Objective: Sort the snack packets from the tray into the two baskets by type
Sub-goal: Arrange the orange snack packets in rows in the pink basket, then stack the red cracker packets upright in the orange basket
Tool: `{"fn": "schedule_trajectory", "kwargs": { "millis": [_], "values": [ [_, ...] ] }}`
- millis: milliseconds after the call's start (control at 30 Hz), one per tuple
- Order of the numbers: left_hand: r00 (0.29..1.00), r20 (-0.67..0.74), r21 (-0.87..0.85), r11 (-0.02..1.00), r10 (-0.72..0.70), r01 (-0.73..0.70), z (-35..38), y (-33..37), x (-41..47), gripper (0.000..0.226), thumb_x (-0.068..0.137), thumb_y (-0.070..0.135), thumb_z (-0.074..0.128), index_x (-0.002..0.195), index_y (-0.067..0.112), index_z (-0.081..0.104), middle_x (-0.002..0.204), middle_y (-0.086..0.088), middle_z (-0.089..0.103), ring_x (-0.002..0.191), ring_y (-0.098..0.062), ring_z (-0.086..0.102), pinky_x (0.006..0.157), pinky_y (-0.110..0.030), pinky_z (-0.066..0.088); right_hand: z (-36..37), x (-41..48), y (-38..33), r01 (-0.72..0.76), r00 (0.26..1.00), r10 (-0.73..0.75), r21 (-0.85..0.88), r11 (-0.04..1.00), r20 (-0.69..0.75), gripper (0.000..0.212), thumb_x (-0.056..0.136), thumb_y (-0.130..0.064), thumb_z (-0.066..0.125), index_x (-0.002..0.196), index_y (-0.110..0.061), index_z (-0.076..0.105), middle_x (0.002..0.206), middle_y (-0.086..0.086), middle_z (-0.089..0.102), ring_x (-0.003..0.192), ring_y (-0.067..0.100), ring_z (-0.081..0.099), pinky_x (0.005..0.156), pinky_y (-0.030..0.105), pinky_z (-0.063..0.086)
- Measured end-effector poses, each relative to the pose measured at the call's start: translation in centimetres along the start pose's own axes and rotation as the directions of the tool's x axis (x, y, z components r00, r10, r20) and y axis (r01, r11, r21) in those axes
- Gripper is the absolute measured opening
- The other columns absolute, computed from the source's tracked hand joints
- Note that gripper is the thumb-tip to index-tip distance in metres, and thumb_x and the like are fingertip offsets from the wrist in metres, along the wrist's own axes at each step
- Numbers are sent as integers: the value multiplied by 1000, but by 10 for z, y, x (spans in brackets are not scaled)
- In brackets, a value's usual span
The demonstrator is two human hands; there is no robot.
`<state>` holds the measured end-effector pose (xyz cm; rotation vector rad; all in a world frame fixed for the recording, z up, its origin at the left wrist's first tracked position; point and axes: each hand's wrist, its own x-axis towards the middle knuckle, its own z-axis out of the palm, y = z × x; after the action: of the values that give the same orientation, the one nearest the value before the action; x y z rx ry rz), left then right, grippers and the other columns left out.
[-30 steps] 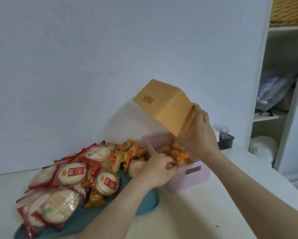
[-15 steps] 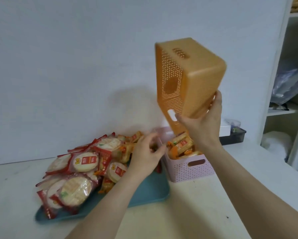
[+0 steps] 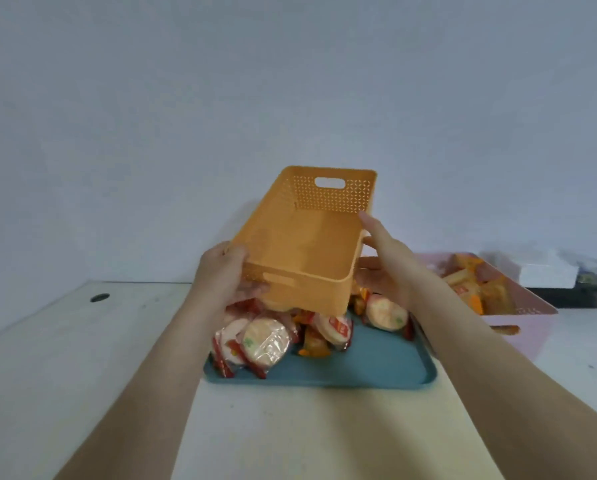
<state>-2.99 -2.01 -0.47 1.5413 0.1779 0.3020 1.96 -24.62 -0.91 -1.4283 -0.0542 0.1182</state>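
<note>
An empty orange basket (image 3: 300, 237) hangs upright in the air above the blue tray (image 3: 366, 372). My left hand (image 3: 221, 278) grips its near left corner, thumb over the rim. My right hand (image 3: 383, 265) holds its right side with the fingers stretched along the wall. On the tray lie several round rice cracker packets (image 3: 266, 341) with red edges and a few orange packets (image 3: 312, 346), partly hidden under the basket. To the right a pink basket (image 3: 529, 327) holds several orange packets.
A black tray with a white box (image 3: 549, 275) stands behind the pink basket at the far right. The pale table (image 3: 82, 341) has a dark hole at the far left. A plain wall closes the back.
The orange basket has come down from high at the right and turned upright over the tray. My left hand left the packets and took hold of it. The camera has turned left.
</note>
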Motion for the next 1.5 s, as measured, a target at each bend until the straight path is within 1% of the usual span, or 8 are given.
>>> {"fn": "schedule_trajectory", "kwargs": {
  "millis": [167,333,600,733,833,967,1167,1500],
  "values": [
    [912,-409,-39,997,41,-62,-89,-8,12,29,95,13,31,79,13,55,95,-16,63,58,-33,65,60,-40,61,82,7,14,49,988,-9,-260,964,154,62,87,-61,54,139,-27,48,138,7,53,118,21,55,83,31,54],
    [772,-622,254,966,128,44,-170,-27,18,31,87,24,28,77,16,57,81,-8,65,50,-35,68,79,-52,57,115,21,61,373,927,-75,-880,293,368,98,77,-63,65,153,-41,7,162,1,11,150,27,4,119,49,13],
    [828,-560,512,792,14,333,-221,-82,25,41,93,26,28,103,4,61,84,-14,68,65,-30,66,76,-40,52,138,22,99,304,953,2,-952,34,304,115,75,-40,73,146,-48,-18,162,3,-15,148,34,-13,109,67,16],
    [762,-516,774,595,391,219,-200,-86,23,36,95,23,46,128,16,56,123,-18,51,111,-38,51,81,-46,44,136,27,97,255,967,-12,-966,-43,255,123,69,-53,74,147,-44,-21,163,8,-4,148,36,2,109,65,17],
    [714,-158,887,416,682,-202,-147,-69,12,31,90,11,52,118,18,63,112,-6,59,94,-23,57,69,-33,43,130,32,96,213,976,-34,-976,-42,214,120,70,-52,71,148,-41,-20,162,11,6,146,37,7,112,63,18],
    [879,318,875,248,355,-416,-67,-76,17,26,90,24,54,114,25,62,110,3,65,99,-17,58,80,-32,48,124,38,99,219,975,-37,-976,-6,219,123,63,-59,78,150,-40,-7,156,5,25,141,37,20,108,61,24],
    [969,236,944,256,-76,-210,-42,-96,35,78,86,40,58,148,21,17,159,-16,9,144,-40,13,113,-57,18,105,47,101,292,954,-122,-937,192,273,103,64,-43,83,147,-26,24,127,0,60,115,23,58,90,38,51],
    [923,310,886,284,227,-367,-47,-101,18,71,77,45,72,140,38,38,138,7,47,134,-26,32,103,-41,34,74,47,104,221,967,-95,-602,767,235,30,71,6,75,100,-1,70,100,13,74,98,29,69,89,47,55]
  ]
}}
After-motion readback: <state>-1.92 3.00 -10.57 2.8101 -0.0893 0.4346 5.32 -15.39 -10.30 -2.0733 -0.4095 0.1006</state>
